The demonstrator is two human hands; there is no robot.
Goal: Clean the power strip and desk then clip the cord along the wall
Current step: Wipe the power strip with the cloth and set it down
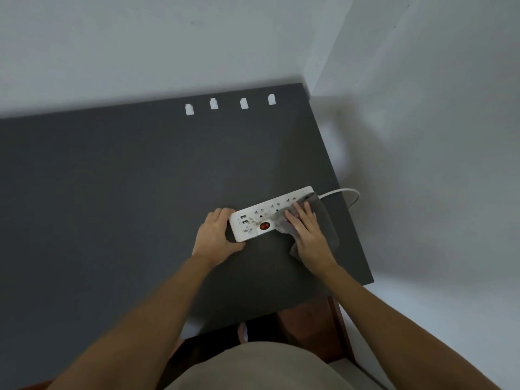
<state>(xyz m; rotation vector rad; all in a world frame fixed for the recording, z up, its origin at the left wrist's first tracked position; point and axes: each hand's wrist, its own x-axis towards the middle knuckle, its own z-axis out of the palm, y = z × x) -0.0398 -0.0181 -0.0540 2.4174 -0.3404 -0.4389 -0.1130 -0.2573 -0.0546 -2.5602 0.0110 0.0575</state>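
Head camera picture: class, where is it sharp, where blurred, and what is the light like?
Head view: the power strip is fairly sharp; the right-hand wall is smeared; light is soft and even, with only a faint shadow on that wall beside the desk; no glare.

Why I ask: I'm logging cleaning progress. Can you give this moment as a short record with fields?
left hand: grips the USB end of the power strip
right hand: flat on the grey cloth, pressing it onto the strip's cord end
strip state: lies on the dark desk; brownish specks near its red switch
cord: white, loops off the desk's right edge, unclipped
clips: four white, in a row at the desk's far edge, holding nothing
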